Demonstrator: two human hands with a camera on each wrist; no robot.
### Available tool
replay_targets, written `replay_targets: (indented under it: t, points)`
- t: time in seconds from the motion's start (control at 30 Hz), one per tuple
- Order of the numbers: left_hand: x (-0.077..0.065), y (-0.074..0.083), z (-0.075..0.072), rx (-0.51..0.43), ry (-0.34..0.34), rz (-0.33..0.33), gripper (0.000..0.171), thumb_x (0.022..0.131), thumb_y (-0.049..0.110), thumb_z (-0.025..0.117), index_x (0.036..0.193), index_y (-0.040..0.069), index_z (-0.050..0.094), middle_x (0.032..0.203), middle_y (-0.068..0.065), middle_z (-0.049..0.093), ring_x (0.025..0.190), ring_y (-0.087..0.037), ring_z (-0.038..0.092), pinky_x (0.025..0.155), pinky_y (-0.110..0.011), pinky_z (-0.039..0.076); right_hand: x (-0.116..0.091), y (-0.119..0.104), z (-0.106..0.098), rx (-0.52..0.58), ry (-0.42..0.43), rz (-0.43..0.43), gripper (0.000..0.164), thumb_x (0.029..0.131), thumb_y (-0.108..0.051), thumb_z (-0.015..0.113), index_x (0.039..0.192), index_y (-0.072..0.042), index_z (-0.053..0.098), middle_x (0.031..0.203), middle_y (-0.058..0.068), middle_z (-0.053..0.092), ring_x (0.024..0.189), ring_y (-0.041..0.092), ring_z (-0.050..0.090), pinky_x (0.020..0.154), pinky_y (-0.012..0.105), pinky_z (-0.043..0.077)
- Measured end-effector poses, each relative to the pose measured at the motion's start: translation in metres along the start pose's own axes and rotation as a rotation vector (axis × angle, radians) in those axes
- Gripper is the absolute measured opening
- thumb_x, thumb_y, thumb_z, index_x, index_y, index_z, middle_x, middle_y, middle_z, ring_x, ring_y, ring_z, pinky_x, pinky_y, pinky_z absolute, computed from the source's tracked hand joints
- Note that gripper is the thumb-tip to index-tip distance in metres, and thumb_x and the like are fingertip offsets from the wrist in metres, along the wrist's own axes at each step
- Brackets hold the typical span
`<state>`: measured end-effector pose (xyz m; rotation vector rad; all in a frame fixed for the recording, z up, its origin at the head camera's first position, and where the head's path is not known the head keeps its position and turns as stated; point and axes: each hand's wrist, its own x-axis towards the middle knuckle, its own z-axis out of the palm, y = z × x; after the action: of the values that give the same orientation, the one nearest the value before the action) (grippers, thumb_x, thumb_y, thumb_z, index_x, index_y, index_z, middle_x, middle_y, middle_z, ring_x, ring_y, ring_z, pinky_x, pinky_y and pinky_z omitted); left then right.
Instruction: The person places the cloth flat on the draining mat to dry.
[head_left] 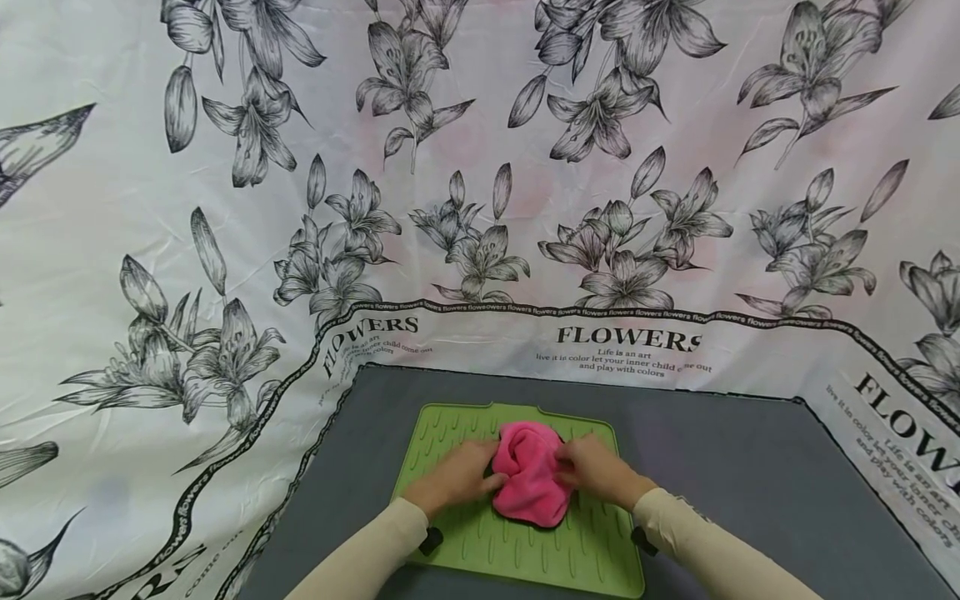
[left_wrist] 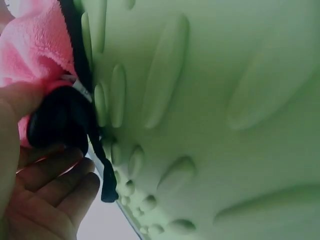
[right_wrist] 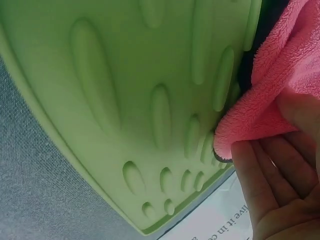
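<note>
A crumpled pink plush cloth (head_left: 532,487) with dark edging lies bunched on a green ridged mat (head_left: 517,554). My left hand (head_left: 459,477) holds its left side; in the left wrist view the thumb rests on the pink pile, with the fingers below a black fold (left_wrist: 62,117). A black strip (left_wrist: 107,180) and a small white label hang by that fold. On the opposite side my right hand (head_left: 600,471) pinches the cloth's edge. The right wrist view shows the thumb over the pink cloth (right_wrist: 255,110) and the fingers beneath it. The cloth's underside is mostly hidden.
The mat lies on a dark grey tabletop (head_left: 735,483). Behind and beside the table hangs a white sheet (head_left: 480,333) printed with black flowers and lettering. Small black devices (head_left: 431,542) sit at both wrists, by the cream sleeves (head_left: 375,550).
</note>
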<state>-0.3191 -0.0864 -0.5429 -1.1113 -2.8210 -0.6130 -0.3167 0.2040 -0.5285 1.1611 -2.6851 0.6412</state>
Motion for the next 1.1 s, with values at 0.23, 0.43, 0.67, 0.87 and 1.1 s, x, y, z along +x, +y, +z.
replay_targets:
  t: [0.23, 0.43, 0.67, 0.87, 1.1]
  points:
    - [-0.001, -0.004, 0.000, -0.016, 0.047, 0.000, 0.020, 0.108, 0.005, 0.063, 0.093, 0.017, 0.064, 0.086, 0.006, 0.061, 0.076, -0.004, 0.049, 0.070, -0.021, 0.045, 0.001, -0.001, -0.008, 0.007, -0.026, 0.012, 0.048, 0.096, 0.003, 0.076, 0.065, -0.016, 0.046, 0.068, -0.017, 0.027, 0.062, -0.002, 0.026, 0.059, 0.017, 0.030]
    - [-0.001, -0.011, -0.024, 0.031, 0.063, 0.001, 0.017, 0.108, -0.001, 0.061, 0.106, 0.012, 0.071, 0.093, -0.001, 0.073, 0.081, -0.010, 0.063, 0.070, -0.026, 0.051, 0.001, 0.002, -0.029, -0.059, -0.034, 0.015, 0.044, 0.091, 0.007, 0.075, 0.066, -0.020, 0.050, 0.068, -0.016, 0.032, 0.063, -0.001, 0.027, 0.059, 0.019, 0.030]
    - [0.000, -0.019, -0.056, 0.037, 0.011, -0.070, 0.018, 0.107, -0.001, 0.066, 0.119, 0.011, 0.071, 0.103, -0.005, 0.077, 0.084, -0.011, 0.068, 0.069, -0.027, 0.053, -0.001, -0.001, -0.045, -0.035, -0.057, 0.044, 0.032, 0.096, 0.003, 0.076, 0.074, -0.021, 0.070, 0.067, -0.017, 0.058, 0.058, -0.005, 0.038, 0.055, 0.017, 0.038]
    - [0.005, -0.026, -0.075, 0.169, 0.075, -0.052, 0.018, 0.102, 0.001, 0.075, 0.118, 0.010, 0.075, 0.110, -0.005, 0.079, 0.096, -0.021, 0.077, 0.079, -0.036, 0.064, -0.001, -0.006, -0.055, -0.026, -0.046, 0.018, 0.023, 0.098, 0.001, 0.077, 0.088, -0.019, 0.083, 0.077, -0.011, 0.074, 0.061, -0.007, 0.054, 0.057, 0.018, 0.049]
    - [0.016, -0.030, -0.081, 0.222, 0.108, -0.085, 0.021, 0.100, -0.001, 0.077, 0.119, 0.009, 0.074, 0.117, -0.007, 0.078, 0.102, -0.025, 0.077, 0.086, -0.040, 0.064, 0.004, -0.015, -0.057, -0.009, -0.045, 0.005, 0.027, 0.096, 0.003, 0.075, 0.084, -0.020, 0.081, 0.074, -0.012, 0.071, 0.059, -0.007, 0.051, 0.056, 0.017, 0.047]
